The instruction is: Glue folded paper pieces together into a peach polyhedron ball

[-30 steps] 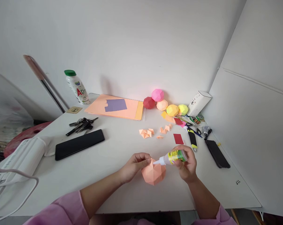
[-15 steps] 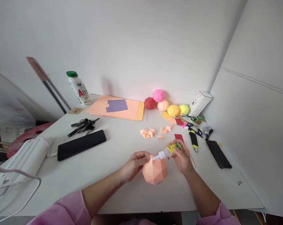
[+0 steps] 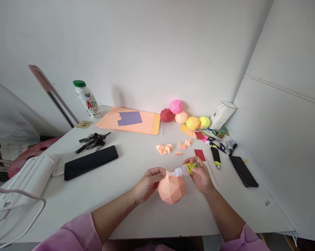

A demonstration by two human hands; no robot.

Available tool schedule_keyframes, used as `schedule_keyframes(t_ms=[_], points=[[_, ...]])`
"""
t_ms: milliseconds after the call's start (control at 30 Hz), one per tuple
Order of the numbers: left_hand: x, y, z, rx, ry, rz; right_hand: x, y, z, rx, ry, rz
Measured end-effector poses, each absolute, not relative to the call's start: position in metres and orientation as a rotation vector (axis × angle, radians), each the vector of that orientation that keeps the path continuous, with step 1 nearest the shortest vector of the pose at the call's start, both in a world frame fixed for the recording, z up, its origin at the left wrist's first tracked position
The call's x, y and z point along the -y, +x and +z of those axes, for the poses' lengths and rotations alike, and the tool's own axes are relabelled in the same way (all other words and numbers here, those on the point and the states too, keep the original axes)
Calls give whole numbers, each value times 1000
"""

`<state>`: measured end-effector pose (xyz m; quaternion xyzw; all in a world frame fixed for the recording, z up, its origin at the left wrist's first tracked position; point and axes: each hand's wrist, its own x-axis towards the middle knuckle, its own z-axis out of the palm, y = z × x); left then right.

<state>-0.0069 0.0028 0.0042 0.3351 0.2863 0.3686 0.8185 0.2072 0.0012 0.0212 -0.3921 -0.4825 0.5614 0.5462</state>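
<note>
Some parts are covered, or cut by the edges.
The right hand's [image 3: 201,177] fingers cover part of the small bottle [image 3: 186,169], whose label is too small for reading. Whether its nozzle tip touches the peach paper ball [image 3: 171,191], I cannot tell. The left edge cuts the plastic bag [image 3: 12,120] and the pale cable [image 3: 44,203]; the bottom edge cuts both sleeves [image 3: 73,232].
</note>
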Motion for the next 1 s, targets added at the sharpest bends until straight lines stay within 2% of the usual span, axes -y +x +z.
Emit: schedule_keyframes(t_ms=[333, 633, 1000], points=[[-3, -6, 3, -637, 702, 798, -2, 206, 20, 1150, -942, 1276], [-3, -7, 4, -592, 739, 794, -5, 209, 15, 1123, -942, 1008], [-2, -7, 8, -570, 824, 784, -34, 254, 16, 1172, -1653, 366]])
